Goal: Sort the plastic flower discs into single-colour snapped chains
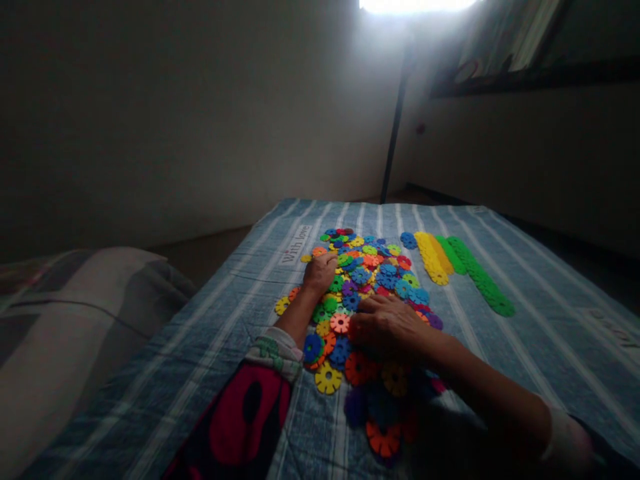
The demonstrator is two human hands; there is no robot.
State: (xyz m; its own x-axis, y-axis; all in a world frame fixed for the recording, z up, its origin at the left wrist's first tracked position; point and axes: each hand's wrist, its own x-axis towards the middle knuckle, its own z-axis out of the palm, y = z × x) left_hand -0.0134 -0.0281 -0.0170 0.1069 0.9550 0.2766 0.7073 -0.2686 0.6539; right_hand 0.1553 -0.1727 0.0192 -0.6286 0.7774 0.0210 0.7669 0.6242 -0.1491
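Note:
A spread pile of colourful notched plastic discs (360, 275) lies on a striped blue cloth, some overlapping. At the pile's left edge is my left hand (320, 272), its fingers curled down and closed among the discs; what they hold is hidden. My right hand (387, 323) rests over the middle of the pile, knuckles up, fingers bent together onto the discs. Its fingertips are mostly out of sight beside a pink-orange disc (341, 324). Nearer to me lie a yellow disc (328, 378) and an orange disc (383, 438), the latter in shadow under my right arm.
Right of the pile, overlapping discs form yellow (429, 259) and green (480, 277) rows, with a few blue discs (409, 240) at their far left. The cloth (210, 360) covers a flat surface. Beyond it stand a dark pole (395, 127) and a bright lamp (419, 5).

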